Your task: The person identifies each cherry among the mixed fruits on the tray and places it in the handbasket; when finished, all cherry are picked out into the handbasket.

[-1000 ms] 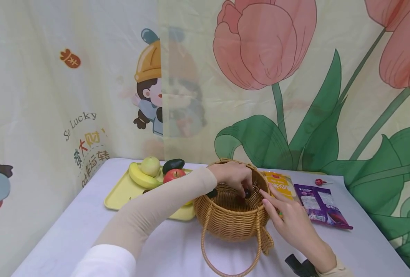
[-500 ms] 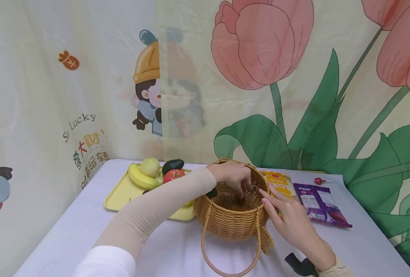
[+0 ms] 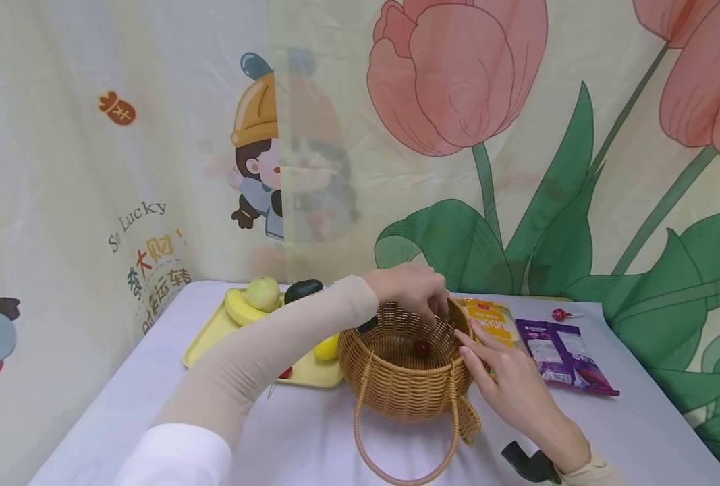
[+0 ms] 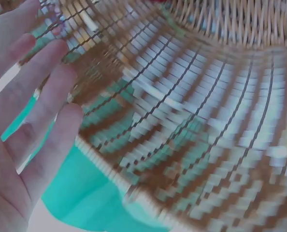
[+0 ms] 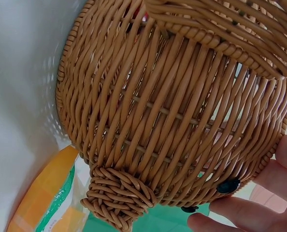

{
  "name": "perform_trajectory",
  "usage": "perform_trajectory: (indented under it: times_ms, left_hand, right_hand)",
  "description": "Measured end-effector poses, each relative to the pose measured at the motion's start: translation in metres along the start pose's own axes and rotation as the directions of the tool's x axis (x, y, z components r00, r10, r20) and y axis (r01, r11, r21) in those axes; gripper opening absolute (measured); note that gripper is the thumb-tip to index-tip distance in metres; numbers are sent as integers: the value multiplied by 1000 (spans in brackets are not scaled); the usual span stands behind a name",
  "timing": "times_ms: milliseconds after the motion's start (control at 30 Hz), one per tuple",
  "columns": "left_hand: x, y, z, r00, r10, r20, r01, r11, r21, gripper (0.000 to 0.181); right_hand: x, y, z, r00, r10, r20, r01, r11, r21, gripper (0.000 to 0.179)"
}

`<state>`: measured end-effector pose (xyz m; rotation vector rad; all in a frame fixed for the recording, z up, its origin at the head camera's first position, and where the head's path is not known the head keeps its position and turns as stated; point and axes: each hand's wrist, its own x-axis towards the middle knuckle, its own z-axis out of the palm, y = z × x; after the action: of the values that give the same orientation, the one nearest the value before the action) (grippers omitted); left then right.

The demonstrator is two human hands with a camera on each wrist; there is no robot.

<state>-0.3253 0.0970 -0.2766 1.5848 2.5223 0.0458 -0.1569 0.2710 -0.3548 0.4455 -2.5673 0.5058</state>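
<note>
A round wicker basket (image 3: 396,388) stands on the table with its handle folded down toward me. Inside lies a small dark red round fruit (image 3: 422,348). My left hand (image 3: 411,290) is over the basket's opening, above the fruit and apart from it. In the left wrist view that hand's fingers (image 4: 51,92) are spread, relaxed and hold nothing, beside the woven wall. My right hand (image 3: 505,378) touches the basket's right rim with extended fingers. The right wrist view shows its fingertips (image 5: 230,210) at the rim near black beads on the wicker.
Left of the basket is a yellow tray (image 3: 204,344) with a banana (image 3: 241,307), a pale green round fruit (image 3: 263,293), a dark oval fruit (image 3: 303,291) and a yellow fruit (image 3: 326,347). At right lie an orange packet (image 3: 490,320), a purple packet (image 3: 566,354) and a lollipop (image 3: 559,314).
The left hand has let go of the dark red fruit, which now lies in the basket, and has risen toward the opening. The right hand stays at the rim.
</note>
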Motion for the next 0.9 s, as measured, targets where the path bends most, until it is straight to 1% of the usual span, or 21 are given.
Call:
perform_trajectory:
  times_ms: [67,133,233,333,433,500,567,633,667,700,733,800,867,900]
  left_hand:
    - [-4,-1,-9,1000,7,-23,-7,1000,3,30]
    - [-12,-2,-16,998,13,-59,-13,1000,-1,29]
    - [-27,-4,-23,990,22,-142,-22,1000,4,30]
    - [-47,-5,-21,967,54,-248,-50,999,19,33]
    - [-70,-8,-12,945,65,-321,-60,998,24,36]
    - [-88,-12,-4,939,47,-342,-47,999,8,39]
    - [-110,-18,5,935,17,-354,-21,1000,-7,42]
    - [-133,-24,13,930,-19,-368,17,1000,-8,45]
    - [-144,-27,17,924,-36,-380,35,999,-11,45]
    - [-156,-30,21,917,-49,-397,49,999,-9,46]
    - [-168,-33,24,910,-68,-408,66,998,-20,45]
    - [-191,-40,31,894,-107,-436,97,994,-46,44]
    - [-214,-45,38,875,-160,-458,129,987,-100,43]
    - [-225,-48,42,864,-195,-463,155,980,-123,43]
  right_hand:
    - [1,0,0,1000,0,3,0,1000,-4,34]
    - [1,-1,1,1000,-3,5,3,1000,-6,34]
    - [1,-1,1,1000,1,6,-1,1000,-3,34]
    - [0,-2,0,1000,9,7,-9,1000,-2,34]
    - [-1,-2,0,1000,13,3,-13,1000,3,35]
    - [-1,-2,0,1000,10,-3,-10,1000,9,34]
    - [-1,-3,2,1000,5,-6,-5,1000,15,34]
    - [-1,-3,2,1000,7,-3,-7,1000,14,34]
    - [-1,-3,2,1000,9,0,-9,1000,11,34]
    - [-1,-3,2,1000,14,3,-14,1000,9,35]
    - [-1,-4,2,1000,19,7,-19,1000,7,35]
    - [-2,-4,2,999,29,14,-29,1000,2,35]
    - [-1,-4,2,999,32,16,-32,999,2,35]
    - [-1,-4,2,999,31,15,-31,1000,3,35]
